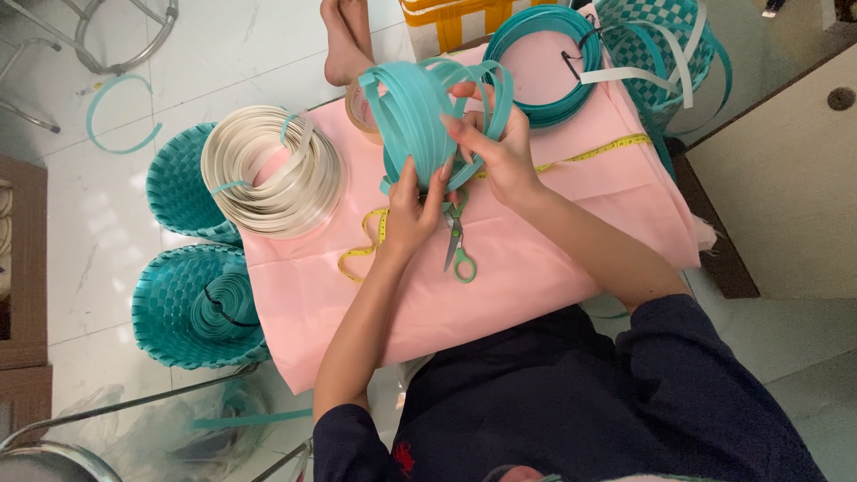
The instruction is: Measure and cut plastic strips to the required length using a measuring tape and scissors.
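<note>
Both hands [455, 170] grip teal strips [420, 98].

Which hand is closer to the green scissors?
Left. The left hand is right beside the scissors; the right hand is higher up, gripping the teal strips.

One head-worn camera looks steeply down, close above the pink cloth [500, 295] and lap

the scene is bright and evenly lit from overhead, with soft glare on the glossy white floor tiles [107, 223] and only faint, short shadows under the arms on the pink cloth [500, 295]. focus is fairly sharp in the middle and a little softer toward the edges. the wide lens bends lines near the frame's corners.
</note>
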